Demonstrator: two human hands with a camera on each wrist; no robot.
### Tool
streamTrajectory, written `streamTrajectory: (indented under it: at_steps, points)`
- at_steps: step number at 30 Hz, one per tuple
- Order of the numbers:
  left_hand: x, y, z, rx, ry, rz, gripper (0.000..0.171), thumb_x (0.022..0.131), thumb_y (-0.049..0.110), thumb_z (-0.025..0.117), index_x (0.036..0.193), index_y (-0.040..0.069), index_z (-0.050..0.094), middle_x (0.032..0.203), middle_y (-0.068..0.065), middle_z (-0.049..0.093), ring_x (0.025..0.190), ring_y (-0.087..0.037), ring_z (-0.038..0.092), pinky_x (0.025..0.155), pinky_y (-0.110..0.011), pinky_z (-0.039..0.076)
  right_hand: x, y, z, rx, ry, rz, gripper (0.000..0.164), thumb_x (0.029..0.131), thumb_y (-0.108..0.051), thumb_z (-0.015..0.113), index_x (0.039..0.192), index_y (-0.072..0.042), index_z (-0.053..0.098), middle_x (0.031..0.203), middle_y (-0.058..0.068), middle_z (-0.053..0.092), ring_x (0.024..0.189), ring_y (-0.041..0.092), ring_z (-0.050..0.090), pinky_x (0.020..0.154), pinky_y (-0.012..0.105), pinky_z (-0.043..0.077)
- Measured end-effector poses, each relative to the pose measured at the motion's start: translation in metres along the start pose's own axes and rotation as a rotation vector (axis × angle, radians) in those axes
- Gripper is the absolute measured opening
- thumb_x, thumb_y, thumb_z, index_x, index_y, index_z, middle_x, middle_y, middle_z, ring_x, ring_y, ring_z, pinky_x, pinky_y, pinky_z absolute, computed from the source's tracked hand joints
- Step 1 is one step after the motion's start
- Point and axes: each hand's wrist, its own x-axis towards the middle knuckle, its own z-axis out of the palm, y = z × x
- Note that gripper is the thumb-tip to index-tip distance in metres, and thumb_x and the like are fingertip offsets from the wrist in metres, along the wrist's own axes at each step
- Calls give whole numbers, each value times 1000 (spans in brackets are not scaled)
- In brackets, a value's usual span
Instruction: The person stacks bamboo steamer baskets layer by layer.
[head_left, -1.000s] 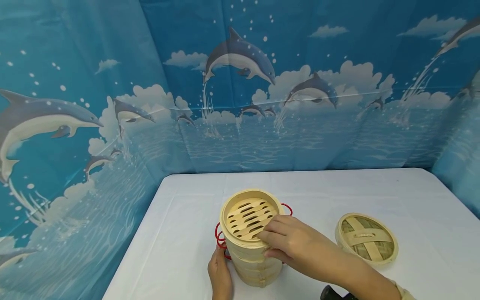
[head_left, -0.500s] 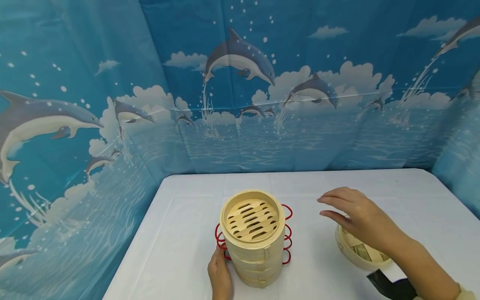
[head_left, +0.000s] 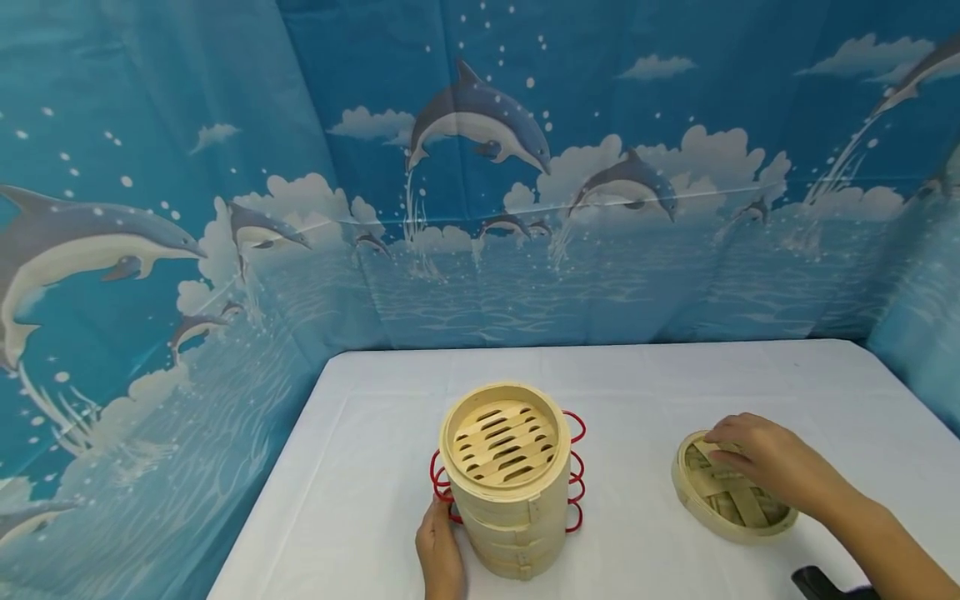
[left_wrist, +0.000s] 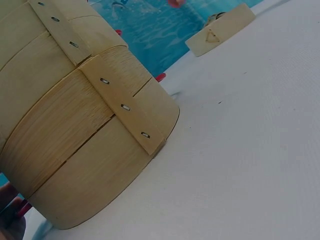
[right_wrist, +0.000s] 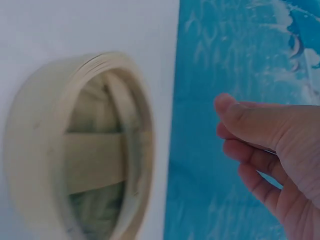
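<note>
A tall stack of round bamboo steamer baskets (head_left: 506, 521) stands upright, its slatted top tier uncovered, with red loop handles (head_left: 577, 427) down both sides. My left hand (head_left: 439, 546) holds the stack low on its left side. At the left wrist view's lower left corner, its fingers (left_wrist: 11, 222) meet a red handle, mostly out of frame. To the right, the woven bamboo lid (head_left: 742, 504) lies on the table. Over the lid hovers my right hand (head_left: 772, 462); in the right wrist view its fingers (right_wrist: 255, 155) are loosely bent, apart from the lid, holding nothing.
A white cloth covers the table (head_left: 360, 467). Behind and to the left hangs a blue curtain (head_left: 480, 275) printed with dolphins. Part of a black device (head_left: 821, 583) shows near the right forearm.
My right hand has left the steamer's rim and moved right, then lowered over the lid. The left hand and the steamer stack have stayed in place.
</note>
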Motion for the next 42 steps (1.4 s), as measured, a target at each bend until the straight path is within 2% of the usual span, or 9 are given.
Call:
streamTrajectory:
  at_steps: [3, 8, 11, 14, 18, 23, 32, 37, 42]
  points:
    - [-1, -1, 0, 12, 6, 10, 38, 101, 17, 34, 107, -7, 63, 107, -14, 64, 108, -29, 54, 91, -38, 44, -7, 10, 7, 34, -87, 72, 15, 76, -11, 72, 90, -9, 70, 85, -5, 60, 79, 21, 59, 64, 32, 51]
    - [0, -4, 0, 11, 8, 7, 36, 100, 14, 35, 101, -5, 65, 101, -11, 65, 102, -19, 57, 85, -25, 45, -14, 25, 17, 72, -158, 113, 22, 77, -11, 71, 97, -3, 69, 91, 2, 63, 84, 27, 60, 70, 37, 51]
    - [0, -4, 0, 9, 6, 20, 35, 100, 13, 35, 99, -4, 65, 98, -9, 66, 98, -13, 57, 82, -22, 45, -17, 30, 23, 66, -150, 94, 21, 75, -8, 72, 95, -3, 69, 92, 5, 65, 88, 32, 60, 74, 41, 51]
    - [0, -4, 0, 3, 9, 38, 35, 100, 13, 35, 99, -4, 66, 97, -9, 66, 97, -12, 57, 82, -22, 45, -19, 33, 28, 53, -123, 71, 18, 73, -6, 72, 91, -6, 70, 90, 3, 65, 90, 34, 60, 76, 41, 50]
    - [1, -3, 0, -16, 13, 52, 33, 99, 11, 36, 100, -4, 66, 99, -9, 66, 99, -12, 57, 84, -21, 44, -21, 33, 30, 62, -118, 48, 13, 73, -6, 72, 86, -10, 70, 87, -3, 62, 84, 26, 61, 71, 34, 52]
    - [0, -4, 2, -25, 7, 22, 33, 99, 12, 36, 100, -4, 66, 102, -10, 65, 102, -15, 56, 86, -20, 42, -25, 32, 34, 49, -40, -10, 14, 70, 0, 74, 80, -9, 70, 83, -6, 57, 72, 13, 58, 58, 22, 50]
    - [0, -4, 1, -25, 16, 21, 32, 98, 10, 37, 103, -5, 65, 106, -13, 64, 104, -14, 55, 88, -21, 42, -31, 33, 42, -15, 92, -66, 22, 62, 5, 76, 79, -8, 70, 81, -8, 56, 73, 14, 59, 59, 21, 50]
    - [1, -5, 0, -9, 15, 36, 32, 98, 9, 37, 101, -5, 66, 102, -11, 65, 101, -14, 56, 85, -22, 44, -33, 35, 45, -27, 165, -122, 26, 58, 6, 78, 78, -8, 70, 80, -9, 57, 74, 13, 59, 59, 22, 50]
    - [0, -4, 0, -4, 19, 42, 32, 98, 10, 37, 102, -4, 66, 101, -9, 66, 100, -15, 57, 85, -22, 44, -33, 38, 45, -14, 190, -171, 29, 56, 8, 78, 79, -7, 70, 81, -7, 57, 74, 12, 59, 59, 21, 50]
